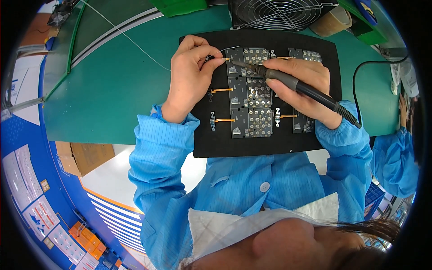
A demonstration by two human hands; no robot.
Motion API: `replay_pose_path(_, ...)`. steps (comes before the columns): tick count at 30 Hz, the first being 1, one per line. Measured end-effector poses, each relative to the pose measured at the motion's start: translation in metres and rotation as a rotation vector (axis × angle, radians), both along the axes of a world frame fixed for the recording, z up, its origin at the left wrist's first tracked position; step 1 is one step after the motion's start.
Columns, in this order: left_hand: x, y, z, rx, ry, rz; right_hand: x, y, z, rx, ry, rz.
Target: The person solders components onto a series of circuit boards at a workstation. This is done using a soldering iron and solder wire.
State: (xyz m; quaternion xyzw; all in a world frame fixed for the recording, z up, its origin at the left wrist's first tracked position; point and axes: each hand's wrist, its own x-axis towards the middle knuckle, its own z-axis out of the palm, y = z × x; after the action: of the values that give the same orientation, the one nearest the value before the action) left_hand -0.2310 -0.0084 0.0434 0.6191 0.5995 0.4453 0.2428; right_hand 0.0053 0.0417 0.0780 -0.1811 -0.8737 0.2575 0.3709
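My right hand point(308, 76) grips a black soldering iron point(317, 95) like a pen, its tip pointing left at the top board of a column of dark circuit boards point(238, 100). Beside that board's left edge, my left hand point(191, 67) is closed, thumb and fingertips pinched at an orange strip's end. A thin solder wire point(145, 50) runs into this hand, and its free end pokes out over the board. Lower down, orange flex strips point(222, 90) with small metal connectors join the boards' left edges. Everything lies on a black mat point(204, 141).
A second column of boards point(299, 123) lies right of the first, partly under my right hand. Behind the mat stand a fan with a wire grille point(279, 13), a tape roll point(332, 21) and green bins point(180, 5). The iron's cable point(354, 81) loops at the right. Another person's blue sleeve point(396, 159) shows there.
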Motion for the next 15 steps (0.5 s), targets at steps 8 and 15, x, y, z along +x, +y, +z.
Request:
replay_pose_path(8,-0.0002,-0.0005,0.0003,-0.001,0.007,-0.002,0.0005,0.0015,-0.0014,-0.021,-0.003,0.000)
replay_pose_path(15,-0.0003,-0.0004,0.0000,-0.002,0.006,0.000,0.0006,0.0017,-0.0011,-0.025,-0.005,-0.002)
